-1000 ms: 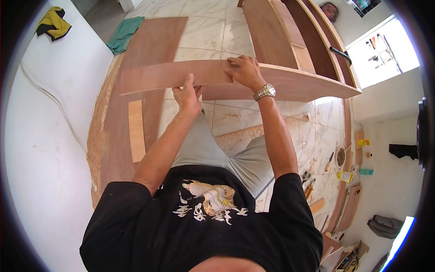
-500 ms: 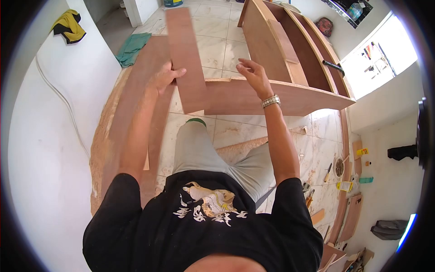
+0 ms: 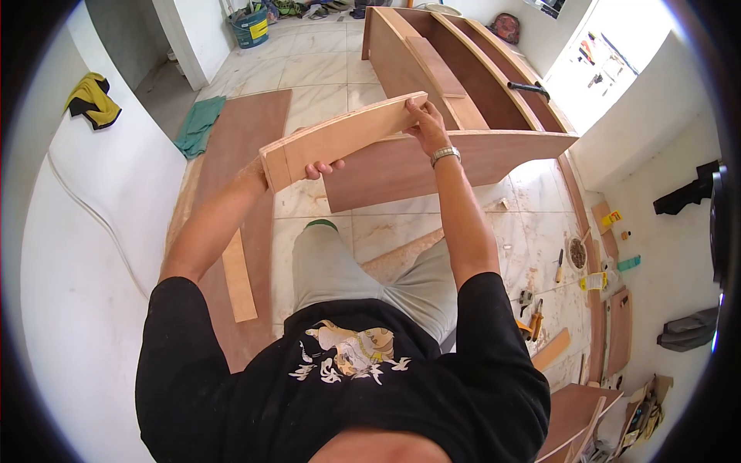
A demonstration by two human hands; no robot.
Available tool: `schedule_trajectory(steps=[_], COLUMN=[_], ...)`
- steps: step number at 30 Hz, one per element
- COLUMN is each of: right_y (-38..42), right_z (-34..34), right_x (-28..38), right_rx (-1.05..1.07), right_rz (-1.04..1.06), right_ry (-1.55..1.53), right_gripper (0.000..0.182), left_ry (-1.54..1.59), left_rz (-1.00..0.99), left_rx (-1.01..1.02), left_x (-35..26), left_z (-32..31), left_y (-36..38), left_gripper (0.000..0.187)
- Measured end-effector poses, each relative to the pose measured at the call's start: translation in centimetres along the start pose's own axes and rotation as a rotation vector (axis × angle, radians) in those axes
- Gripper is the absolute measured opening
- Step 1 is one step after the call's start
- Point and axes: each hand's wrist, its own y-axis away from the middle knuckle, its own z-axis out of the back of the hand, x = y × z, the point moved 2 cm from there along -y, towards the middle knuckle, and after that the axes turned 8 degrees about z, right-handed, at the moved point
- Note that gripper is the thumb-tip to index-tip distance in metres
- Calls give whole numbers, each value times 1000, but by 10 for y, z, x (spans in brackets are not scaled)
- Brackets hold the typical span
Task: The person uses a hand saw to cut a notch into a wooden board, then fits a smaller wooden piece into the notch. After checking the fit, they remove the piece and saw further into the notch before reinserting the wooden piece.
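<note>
Plywood strip [image 3: 340, 140] sits in the upper middle of the frame, held in the air above the tiled floor [image 3: 324, 65] and in front of the person's knees. Its long axis runs from lower left to upper right, the left end lower and nearer the camera, the right end rising toward the open wooden cabinet frame [image 3: 463, 85]. The pale broad face is turned toward the camera and the layered end grain shows at the left end.

Left hand [image 3: 320, 166] is under the strip near its left end; only the fingertips show, curled up around the lower edge, clasping it from behind. Right hand [image 3: 424, 123] grips the right end, fingers wrapped over the top corner and thumb against the face, a watch [image 3: 444, 155] on the wrist.

Just behind the strip stands a brown board [image 3: 432, 166] on edge. A large plywood sheet [image 3: 243, 154] lies flat on the floor at left, with a green cloth [image 3: 198, 125] beside it.
</note>
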Motion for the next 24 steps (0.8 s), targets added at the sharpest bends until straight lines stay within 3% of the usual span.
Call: schedule_trajectory(steps=[2,5,7,8,11,15,18,22,24], right_y=[-9,-14,-25,-34,-54,-70,-85,-96,-86], right_z=[18,34,46,52,59,85,128,155,156], right_x=[-10,-10,-13,-18,-17,-20,-32,-35,-24], right_rx=[-10,-149,-162,-165,-118,-64,47,35,-21], right_rz=[-33,18,18,13,80,88,36,180,133], right_ry=[82,189,282,330,843,1283,1262,1173,1110], right_gripper=[62,48,43,41,35,33,33,33,32], left_ry=[-31,-266,-177,-129,-610,-610,-599,-577,-588], left_rz=[-81,-495,-640,-712,-666,-796,-833,-752,-724], left_rx=[-81,-104,-328,-443,-1242,-1165,-1100,-1086,-1062], left_x=[2,-14,-14,-11,-8,-15,-10,-6,-10], left_z=[-25,-17,6,18,60,93,101,91,97], left_y=[7,41,55,58,33,-2,-30,-39,-42], left_gripper=[76,82,78,77,70,57,56,58,58])
